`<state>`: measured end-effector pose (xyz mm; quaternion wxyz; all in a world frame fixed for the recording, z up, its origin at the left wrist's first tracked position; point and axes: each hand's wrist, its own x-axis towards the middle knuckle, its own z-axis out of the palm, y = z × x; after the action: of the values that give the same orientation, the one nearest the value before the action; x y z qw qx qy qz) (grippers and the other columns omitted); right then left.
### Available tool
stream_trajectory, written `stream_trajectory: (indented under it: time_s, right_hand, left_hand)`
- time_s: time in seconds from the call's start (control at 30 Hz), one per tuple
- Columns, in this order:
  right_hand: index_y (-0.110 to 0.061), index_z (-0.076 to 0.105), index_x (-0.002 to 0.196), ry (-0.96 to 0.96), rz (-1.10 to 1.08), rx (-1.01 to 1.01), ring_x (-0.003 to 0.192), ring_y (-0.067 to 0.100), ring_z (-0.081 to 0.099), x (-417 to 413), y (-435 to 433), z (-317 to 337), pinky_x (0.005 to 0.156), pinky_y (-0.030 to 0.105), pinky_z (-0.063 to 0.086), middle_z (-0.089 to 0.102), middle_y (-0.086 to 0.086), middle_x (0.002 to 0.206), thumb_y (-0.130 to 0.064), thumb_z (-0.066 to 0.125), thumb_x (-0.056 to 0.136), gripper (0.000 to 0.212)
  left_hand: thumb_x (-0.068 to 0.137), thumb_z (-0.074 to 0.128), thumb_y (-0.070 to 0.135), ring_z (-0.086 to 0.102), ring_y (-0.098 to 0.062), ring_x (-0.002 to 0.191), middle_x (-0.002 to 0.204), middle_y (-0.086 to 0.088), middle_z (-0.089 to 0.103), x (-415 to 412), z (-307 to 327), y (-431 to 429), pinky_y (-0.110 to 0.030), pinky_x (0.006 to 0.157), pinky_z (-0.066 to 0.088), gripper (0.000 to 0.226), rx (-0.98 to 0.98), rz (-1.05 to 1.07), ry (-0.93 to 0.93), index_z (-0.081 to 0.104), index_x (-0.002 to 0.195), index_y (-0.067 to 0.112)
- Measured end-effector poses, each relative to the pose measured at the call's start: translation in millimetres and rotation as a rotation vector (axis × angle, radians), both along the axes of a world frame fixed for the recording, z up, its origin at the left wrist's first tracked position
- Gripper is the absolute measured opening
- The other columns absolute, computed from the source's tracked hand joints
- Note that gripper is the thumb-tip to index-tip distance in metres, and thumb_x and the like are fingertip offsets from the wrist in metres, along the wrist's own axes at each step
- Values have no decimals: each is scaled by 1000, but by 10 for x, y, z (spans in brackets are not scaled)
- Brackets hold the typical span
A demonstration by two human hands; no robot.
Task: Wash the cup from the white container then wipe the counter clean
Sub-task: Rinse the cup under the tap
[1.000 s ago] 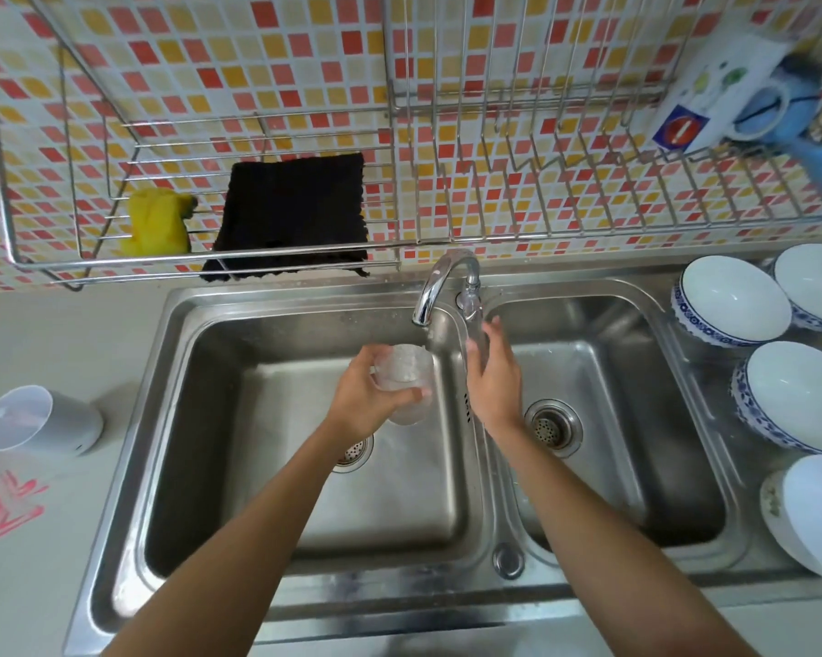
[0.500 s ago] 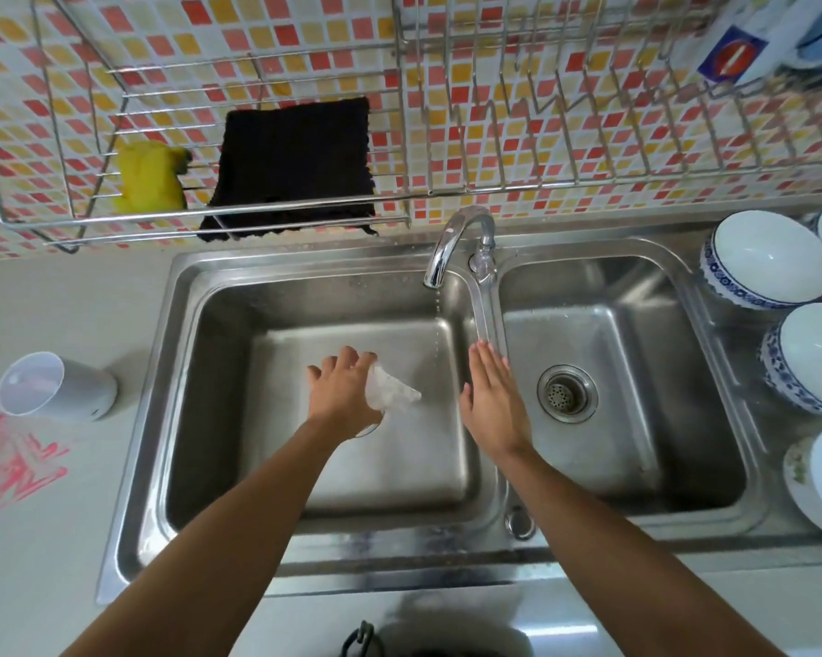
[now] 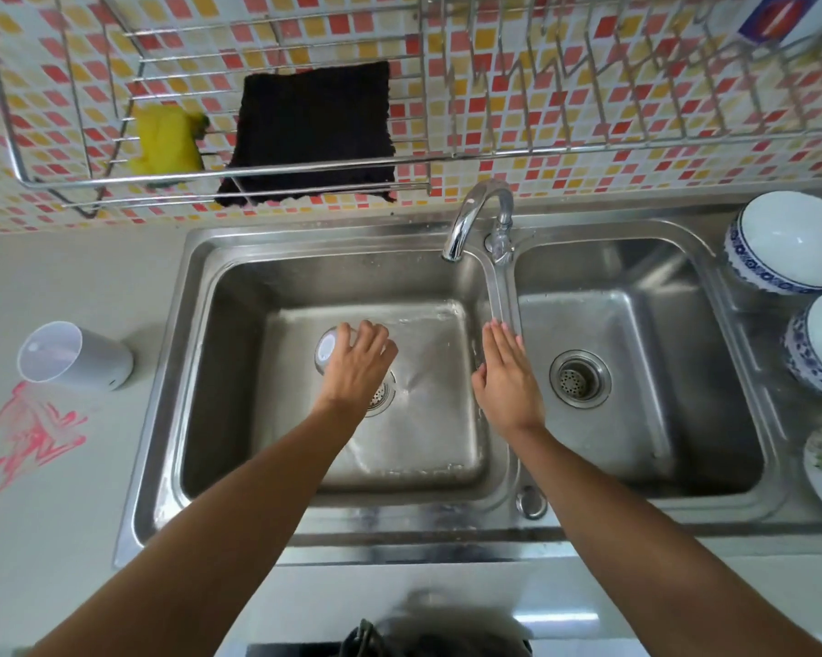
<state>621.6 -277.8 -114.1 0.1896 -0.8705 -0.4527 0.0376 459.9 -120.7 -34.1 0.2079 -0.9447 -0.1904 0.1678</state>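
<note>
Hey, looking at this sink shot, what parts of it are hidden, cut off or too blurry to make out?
Head view only:
- Small clear plastic cup: mostly covered by the left hand; contents unclear.
- Left basin's drain strainer: partly behind that hand.
- White bowls with blue patterned rims: the lower ones cut off by the right edge.
- Dark object at the bottom edge: blurred, unidentifiable.
- Printed package top right: cropped, unreadable.
</note>
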Motion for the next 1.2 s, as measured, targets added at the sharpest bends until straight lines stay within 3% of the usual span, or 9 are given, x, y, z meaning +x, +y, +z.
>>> stream_trajectory:
  time_s: [0.13,0.33,0.47,0.57,0.7,0.8,0.9,1.07,1.2]
  right_hand:
    - [3,36,143,-7,9,-3,143,27,27,7,0,-13,118,43,23,37,17,150,-8,48,86,58]
    - [4,43,139,-12,-13,43,140,29,33,25,25,-34,117,44,24,43,19,146,0,53,82,58]
    - [5,43,138,-10,-33,27,140,31,34,48,1,-46,117,45,23,43,20,145,3,55,80,60]
    - [1,36,143,-46,-5,-39,141,31,30,-32,-43,12,117,48,21,37,19,149,-2,59,84,63]
    - [-8,37,145,-1,51,-18,135,32,41,-676,-40,188,115,48,25,41,13,148,-15,68,84,69]
    - [-15,38,145,224,58,68,129,32,48,-1419,84,239,107,41,37,45,11,146,-18,69,84,69]
    - [-14,43,140,360,101,125,119,32,56,-2049,429,316,98,39,46,54,13,138,-18,74,80,68]
    - [-12,33,147,461,255,116,135,23,41,-2791,1307,745,108,24,27,44,8,147,-32,72,84,76]
    - [-14,20,152,522,360,98,142,20,27,-3225,2018,1098,113,26,20,28,5,156,-37,70,85,87]
  left_hand:
    - [77,68,25,42,-28,126,134,-8,44,-33,20,-54,-45,98,37,59,85,-94,-9,42,129,17]
    - [53,83,24,46,-28,115,123,-6,49,-233,-64,-45,-47,89,33,74,26,-25,-82,50,119,21]
    - [55,83,20,51,-25,111,123,-2,53,-499,2,-148,-44,88,37,76,-124,180,-361,51,124,27]
    - [58,86,36,54,-25,109,124,-1,54,-898,80,-134,-46,90,37,80,-255,360,-560,50,129,29]
    - [65,80,49,47,-17,118,132,4,49,-1637,251,-57,-43,100,34,79,-407,586,-835,43,133,33]
    - [65,83,42,47,-13,114,126,5,51,-2247,356,56,-34,98,38,75,-523,691,-1089,45,128,35]
    - [64,87,39,47,-18,117,128,-1,51,-2834,371,241,-31,100,39,80,-579,785,-1213,46,132,21]
    - [64,87,39,47,-21,119,129,-3,52,-3637,340,540,-34,102,40,85,-587,898,-1291,44,133,13]
    - [65,87,37,48,-20,121,132,-2,51,-4049,269,734,-33,101,40,86,-667,956,-1285,42,134,14]
